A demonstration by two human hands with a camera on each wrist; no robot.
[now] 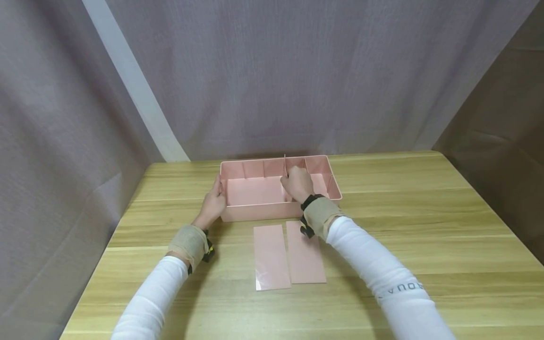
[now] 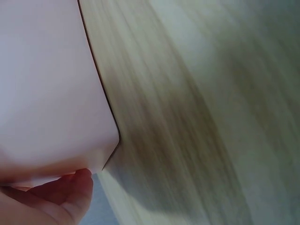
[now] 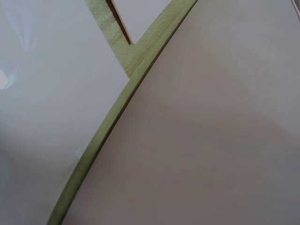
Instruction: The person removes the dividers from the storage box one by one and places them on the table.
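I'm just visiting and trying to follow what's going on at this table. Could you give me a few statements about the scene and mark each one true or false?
1. The pink tray sits on a wooden table. True.
2. The left hand holds the tray's left end. True.
3. The right hand rests flat on the table beside the tray. False: it reaches inside the tray, at an upright divider.
4. Two flat pink panels lie side by side in front of the tray. True.
5. The panels are stacked inside the tray. False: they lie on the table, outside it.
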